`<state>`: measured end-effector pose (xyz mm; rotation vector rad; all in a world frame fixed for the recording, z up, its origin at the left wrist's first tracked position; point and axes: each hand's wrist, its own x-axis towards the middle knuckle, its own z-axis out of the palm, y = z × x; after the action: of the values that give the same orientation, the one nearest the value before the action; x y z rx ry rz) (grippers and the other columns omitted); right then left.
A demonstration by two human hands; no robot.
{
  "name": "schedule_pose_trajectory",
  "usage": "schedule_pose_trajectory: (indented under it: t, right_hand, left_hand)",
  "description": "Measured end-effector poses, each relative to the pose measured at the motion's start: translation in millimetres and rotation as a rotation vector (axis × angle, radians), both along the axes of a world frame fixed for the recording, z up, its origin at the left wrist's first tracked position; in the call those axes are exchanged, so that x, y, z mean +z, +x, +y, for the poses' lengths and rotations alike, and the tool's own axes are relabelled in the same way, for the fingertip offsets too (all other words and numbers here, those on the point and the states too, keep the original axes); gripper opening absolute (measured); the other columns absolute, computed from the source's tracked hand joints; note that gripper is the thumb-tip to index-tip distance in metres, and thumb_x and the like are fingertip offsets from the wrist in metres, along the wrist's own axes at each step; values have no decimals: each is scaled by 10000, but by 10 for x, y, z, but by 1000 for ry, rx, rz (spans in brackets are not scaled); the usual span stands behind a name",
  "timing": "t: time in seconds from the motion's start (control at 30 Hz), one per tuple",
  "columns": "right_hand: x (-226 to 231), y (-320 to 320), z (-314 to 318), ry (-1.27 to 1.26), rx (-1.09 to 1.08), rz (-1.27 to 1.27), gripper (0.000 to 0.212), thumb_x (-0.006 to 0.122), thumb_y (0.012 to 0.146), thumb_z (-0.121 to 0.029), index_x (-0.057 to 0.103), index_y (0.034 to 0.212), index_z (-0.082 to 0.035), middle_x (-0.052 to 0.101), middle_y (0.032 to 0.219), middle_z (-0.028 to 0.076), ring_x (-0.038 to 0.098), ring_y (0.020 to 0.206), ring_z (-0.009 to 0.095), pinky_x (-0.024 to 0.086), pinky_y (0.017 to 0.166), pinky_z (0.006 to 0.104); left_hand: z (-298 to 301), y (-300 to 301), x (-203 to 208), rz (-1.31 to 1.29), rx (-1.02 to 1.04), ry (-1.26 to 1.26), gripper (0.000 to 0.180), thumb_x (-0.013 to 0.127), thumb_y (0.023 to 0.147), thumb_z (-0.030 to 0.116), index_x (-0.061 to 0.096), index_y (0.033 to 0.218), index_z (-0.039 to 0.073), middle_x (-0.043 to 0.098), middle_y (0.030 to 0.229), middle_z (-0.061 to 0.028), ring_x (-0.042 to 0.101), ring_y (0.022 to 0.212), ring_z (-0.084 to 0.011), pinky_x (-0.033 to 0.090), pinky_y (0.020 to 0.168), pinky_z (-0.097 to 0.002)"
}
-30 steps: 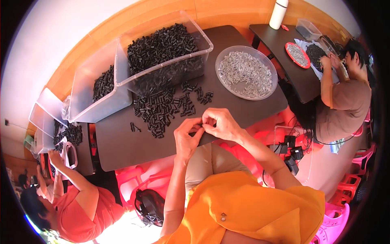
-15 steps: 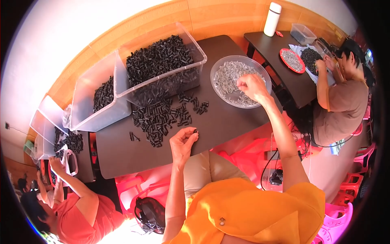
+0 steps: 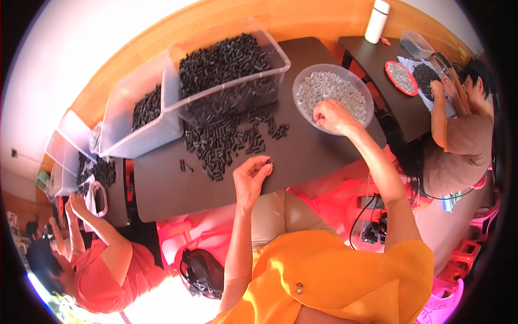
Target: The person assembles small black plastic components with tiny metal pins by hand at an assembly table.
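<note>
- Dark brown table [image 3: 162,189], wooden wall behind, two clear tubs at the far edge: big tub [image 3: 229,75] heaped w/ black plastic pieces, smaller tub [image 3: 137,116] to its left also part full.
- Loose pile of black pieces [image 3: 221,143] on the table just in front of the big tub.
- Left hand [image 3: 251,178] raised over the near table edge, thumb + forefinger pinching one small black piece [image 3: 268,161]; other fingers curled in.
- Right hand [image 3: 332,116] reaching into the clear bowl [image 3: 302,81] of small silver metal parts [image 3: 329,89], fingers bent down into the heap; can't tell if anything is gripped yet.
- To do it well, imo: take a single metal part, not a clump; keep the black piece pinched w/ its open end facing the right hand; bring both together over the table so a drop lands there, not on the lap.
- Other ppl: one at the far-right table [image 3: 410,102], one lower left; hands well apart from these.
</note>
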<state>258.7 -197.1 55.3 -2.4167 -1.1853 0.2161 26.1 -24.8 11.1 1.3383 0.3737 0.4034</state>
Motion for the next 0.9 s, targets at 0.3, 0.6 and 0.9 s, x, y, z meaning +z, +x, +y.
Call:
schedule_pose_trajectory:
  t: [0.3,0.6,0.9]
  right_hand:
    - [4,-3,-72,200,25,-5,38,528,790,3,494,771,6,580,723,153,578,717,353,445,649,415]
    - [82,-637,186,557,52,384,61,623,786,-1,601,843,-1,617,760,83,597,692,148,474,629,275]
    - [-12,-1148,500,492,288,277,77,641,766,0,583,817,6,577,770,116,583,688,280,457,609,352]
  left_hand:
    - [25,-16,-66,-88,7,-81,140,616,803,-59,620,940,-25,646,860,-54,608,750,-96,522,718,-233]
    - [20,-31,-44,-33,7,-42,143,630,782,-72,613,918,-27,647,851,-59,604,746,-93,518,712,-226]
    - [-4,-9,-63,-24,1,-4,131,647,779,-54,614,901,-24,636,782,-28,588,708,-62,492,649,-189]
